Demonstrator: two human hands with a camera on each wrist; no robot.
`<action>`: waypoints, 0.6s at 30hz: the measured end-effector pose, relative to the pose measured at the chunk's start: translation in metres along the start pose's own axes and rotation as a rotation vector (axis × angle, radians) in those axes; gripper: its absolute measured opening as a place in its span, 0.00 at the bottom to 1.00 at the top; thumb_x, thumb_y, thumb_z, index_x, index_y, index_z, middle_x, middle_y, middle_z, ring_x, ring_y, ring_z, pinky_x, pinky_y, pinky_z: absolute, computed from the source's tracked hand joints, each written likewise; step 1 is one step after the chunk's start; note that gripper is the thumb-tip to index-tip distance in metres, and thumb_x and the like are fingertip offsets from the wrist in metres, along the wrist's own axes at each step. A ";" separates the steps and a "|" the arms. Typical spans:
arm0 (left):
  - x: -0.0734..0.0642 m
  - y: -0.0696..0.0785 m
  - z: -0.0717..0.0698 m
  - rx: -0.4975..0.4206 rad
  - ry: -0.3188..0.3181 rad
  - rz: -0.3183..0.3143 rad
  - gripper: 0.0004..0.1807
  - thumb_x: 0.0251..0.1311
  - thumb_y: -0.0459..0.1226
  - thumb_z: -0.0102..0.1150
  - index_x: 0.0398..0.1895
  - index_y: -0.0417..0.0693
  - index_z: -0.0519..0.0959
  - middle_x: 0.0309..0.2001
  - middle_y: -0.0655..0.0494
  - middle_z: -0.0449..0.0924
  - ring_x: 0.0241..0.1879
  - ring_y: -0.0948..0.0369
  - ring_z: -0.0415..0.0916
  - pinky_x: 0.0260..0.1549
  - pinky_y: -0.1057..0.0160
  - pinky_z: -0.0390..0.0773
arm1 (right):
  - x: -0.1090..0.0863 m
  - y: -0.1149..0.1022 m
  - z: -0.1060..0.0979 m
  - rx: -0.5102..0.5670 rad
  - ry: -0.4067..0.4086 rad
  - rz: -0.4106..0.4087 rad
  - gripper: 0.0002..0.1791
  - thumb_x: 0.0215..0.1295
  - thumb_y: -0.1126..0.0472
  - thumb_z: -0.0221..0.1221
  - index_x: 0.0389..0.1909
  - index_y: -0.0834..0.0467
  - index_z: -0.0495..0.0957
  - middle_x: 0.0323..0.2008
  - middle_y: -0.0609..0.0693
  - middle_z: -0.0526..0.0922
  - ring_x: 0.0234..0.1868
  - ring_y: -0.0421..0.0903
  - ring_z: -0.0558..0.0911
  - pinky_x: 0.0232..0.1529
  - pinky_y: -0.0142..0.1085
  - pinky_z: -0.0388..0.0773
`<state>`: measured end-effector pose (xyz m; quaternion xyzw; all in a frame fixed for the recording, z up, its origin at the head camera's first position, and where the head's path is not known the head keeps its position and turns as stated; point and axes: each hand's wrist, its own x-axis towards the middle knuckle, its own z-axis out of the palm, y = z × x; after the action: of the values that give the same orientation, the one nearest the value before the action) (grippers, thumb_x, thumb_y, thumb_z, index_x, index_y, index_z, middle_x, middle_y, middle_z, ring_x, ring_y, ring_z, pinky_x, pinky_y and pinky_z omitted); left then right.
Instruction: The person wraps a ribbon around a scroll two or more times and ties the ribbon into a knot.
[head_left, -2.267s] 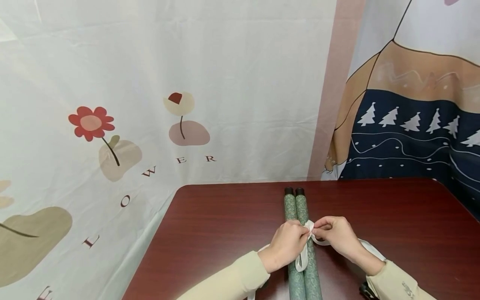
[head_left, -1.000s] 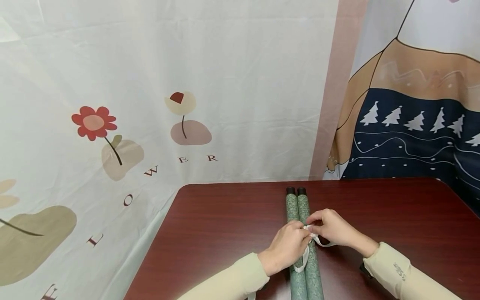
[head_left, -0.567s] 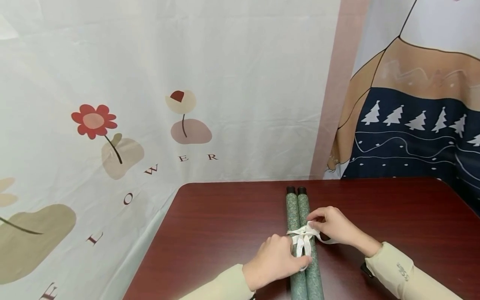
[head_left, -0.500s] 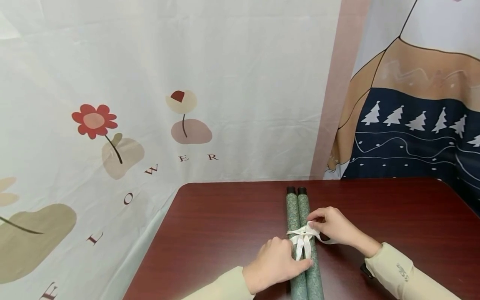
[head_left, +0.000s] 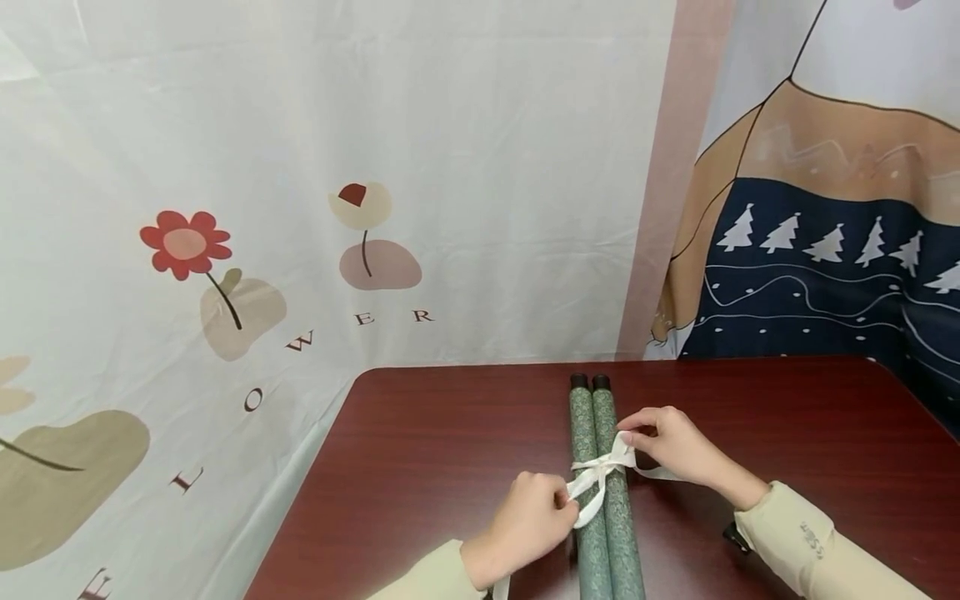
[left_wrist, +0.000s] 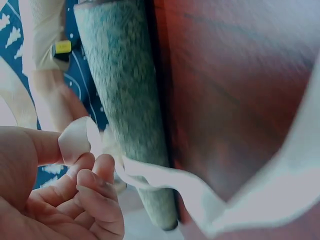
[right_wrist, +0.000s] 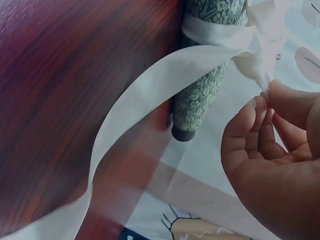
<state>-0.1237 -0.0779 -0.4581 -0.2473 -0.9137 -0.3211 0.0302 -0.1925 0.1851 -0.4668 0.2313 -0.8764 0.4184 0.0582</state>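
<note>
Two long green patterned rolls with black ends, a left roll (head_left: 582,417) and a right roll (head_left: 626,550), lie side by side on the table. A white ribbon (head_left: 600,468) wraps round both and is tied on top in a bow. My left hand (head_left: 525,515) pinches the bow's left loop, beside the left roll. On the other side my right hand (head_left: 681,446) pinches the right loop between thumb and fingertips. In the right wrist view, a loose length of ribbon (right_wrist: 150,77) curves away over the table.
The dark red wooden table (head_left: 442,433) ends at a back edge against a pale hanging cloth (head_left: 487,167) printed with flowers. A ribbon tail (head_left: 501,588) hangs below my left wrist. At the right hangs a navy cloth (head_left: 810,283) with white trees.
My left hand has let go at the knot, come down beside the rolls, and taken hold of the left loop. My right hand has drawn its loop up and outward, opening the bow.
</note>
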 end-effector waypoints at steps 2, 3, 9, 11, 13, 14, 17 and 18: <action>0.002 -0.005 -0.005 -0.014 0.022 -0.017 0.14 0.55 0.31 0.64 0.15 0.54 0.76 0.14 0.72 0.66 0.14 0.77 0.60 0.15 0.76 0.64 | -0.001 0.001 -0.003 -0.011 0.019 0.005 0.05 0.67 0.67 0.69 0.41 0.62 0.89 0.39 0.47 0.89 0.44 0.42 0.84 0.44 0.39 0.82; 0.004 -0.008 -0.008 -0.012 0.034 -0.021 0.14 0.55 0.30 0.64 0.15 0.53 0.76 0.14 0.72 0.67 0.14 0.77 0.60 0.15 0.76 0.65 | -0.001 0.002 -0.004 -0.012 0.028 0.012 0.05 0.67 0.67 0.69 0.41 0.62 0.89 0.39 0.47 0.89 0.43 0.42 0.84 0.44 0.40 0.82; 0.012 -0.027 -0.017 -0.017 0.072 -0.039 0.12 0.52 0.28 0.62 0.16 0.52 0.78 0.14 0.72 0.67 0.15 0.76 0.60 0.18 0.75 0.67 | -0.006 0.007 -0.011 0.008 0.054 0.066 0.03 0.69 0.65 0.68 0.37 0.59 0.89 0.35 0.44 0.88 0.40 0.38 0.81 0.43 0.36 0.79; 0.013 -0.032 -0.020 -0.015 0.079 -0.037 0.12 0.52 0.27 0.62 0.17 0.51 0.78 0.14 0.71 0.66 0.15 0.75 0.60 0.18 0.74 0.67 | -0.007 0.010 -0.013 0.014 0.058 0.087 0.03 0.70 0.64 0.67 0.36 0.58 0.89 0.35 0.43 0.87 0.38 0.38 0.80 0.41 0.34 0.78; 0.015 -0.037 -0.022 -0.006 0.079 -0.046 0.11 0.51 0.27 0.62 0.17 0.51 0.79 0.14 0.71 0.66 0.16 0.75 0.60 0.19 0.73 0.67 | -0.009 0.012 -0.015 0.021 0.058 0.108 0.03 0.71 0.64 0.67 0.37 0.57 0.88 0.34 0.43 0.87 0.37 0.37 0.79 0.39 0.33 0.77; 0.015 -0.040 -0.023 -0.005 0.078 -0.052 0.11 0.51 0.26 0.62 0.18 0.50 0.79 0.14 0.71 0.66 0.15 0.75 0.60 0.19 0.73 0.67 | -0.010 0.013 -0.016 0.022 0.058 0.114 0.03 0.70 0.64 0.67 0.37 0.57 0.88 0.34 0.44 0.87 0.36 0.37 0.78 0.38 0.33 0.76; 0.017 -0.047 -0.026 0.000 0.075 -0.072 0.10 0.50 0.25 0.64 0.19 0.49 0.80 0.14 0.69 0.70 0.16 0.74 0.63 0.19 0.72 0.69 | -0.013 0.015 -0.019 0.027 0.054 0.131 0.02 0.70 0.65 0.67 0.38 0.58 0.88 0.35 0.45 0.86 0.36 0.38 0.77 0.36 0.33 0.75; 0.017 -0.050 -0.027 0.002 0.076 -0.075 0.10 0.50 0.25 0.64 0.19 0.48 0.80 0.15 0.68 0.72 0.17 0.75 0.65 0.20 0.72 0.70 | -0.014 0.015 -0.019 0.026 0.052 0.133 0.02 0.70 0.65 0.66 0.38 0.58 0.88 0.35 0.45 0.86 0.36 0.38 0.77 0.36 0.33 0.75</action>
<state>-0.1651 -0.1196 -0.4616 -0.2003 -0.9209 -0.3302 0.0531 -0.1884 0.2132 -0.4691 0.1621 -0.8826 0.4385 0.0502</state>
